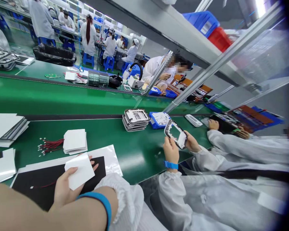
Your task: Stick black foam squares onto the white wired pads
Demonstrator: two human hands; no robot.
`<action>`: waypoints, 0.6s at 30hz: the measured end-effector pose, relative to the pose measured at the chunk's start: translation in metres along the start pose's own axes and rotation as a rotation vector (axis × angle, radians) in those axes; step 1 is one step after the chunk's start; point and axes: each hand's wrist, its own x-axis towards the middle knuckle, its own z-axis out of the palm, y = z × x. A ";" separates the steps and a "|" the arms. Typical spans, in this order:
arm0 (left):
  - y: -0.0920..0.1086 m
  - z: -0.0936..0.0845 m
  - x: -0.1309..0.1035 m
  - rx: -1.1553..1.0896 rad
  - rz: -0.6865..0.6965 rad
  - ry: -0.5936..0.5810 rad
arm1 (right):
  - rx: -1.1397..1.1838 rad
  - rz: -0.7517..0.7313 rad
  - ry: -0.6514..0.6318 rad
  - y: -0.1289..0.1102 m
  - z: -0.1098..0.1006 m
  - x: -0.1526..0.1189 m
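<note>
My left hand (62, 191) holds a white square sheet (80, 171) by its near corner, thumb on top and fingertips showing past its far edge. The sheet hangs over a black mat (38, 184) that lies on a clear film (110, 160). A thin red wire (42, 185) rests on the mat. My right hand (91, 218) lies low at the bottom edge, beside a blue wrist strap (103, 200) and a white sleeve cuff (125, 199); its fingers are hidden. A stack of white squares (74, 141) and a bundle of red wires (49, 146) sit beyond.
A co-worker on my right holds a white frame (176, 133) in both hands. Stacked frames (135, 119) and a blue tray (160, 119) sit on the green bench (135, 150). White sheet stacks (4, 128) lie at left. A green conveyor (50, 96) runs behind.
</note>
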 end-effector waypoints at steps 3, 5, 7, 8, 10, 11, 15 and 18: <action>0.000 0.006 -0.004 0.017 -0.035 0.048 | 0.778 0.547 -0.220 0.012 -0.006 -0.006; -0.003 0.013 -0.007 0.070 0.043 0.139 | 1.354 0.800 -0.343 0.016 -0.007 -0.009; -0.006 0.019 -0.010 0.108 0.099 0.178 | 1.895 0.986 -0.391 0.016 -0.007 -0.011; -0.007 0.022 -0.010 0.108 0.113 0.176 | 2.140 1.069 -0.383 0.014 -0.006 -0.012; -0.007 0.024 -0.010 0.083 0.149 0.169 | 2.594 1.254 -0.331 0.009 -0.005 -0.014; -0.006 0.024 -0.010 0.066 0.162 0.166 | 2.811 1.356 -0.290 0.005 -0.003 -0.014; -0.004 0.023 -0.010 0.045 0.145 0.136 | 3.653 1.775 -0.012 -0.014 0.012 -0.015; -0.005 0.021 -0.011 0.027 0.131 0.116 | 4.147 2.121 0.578 -0.021 0.042 -0.012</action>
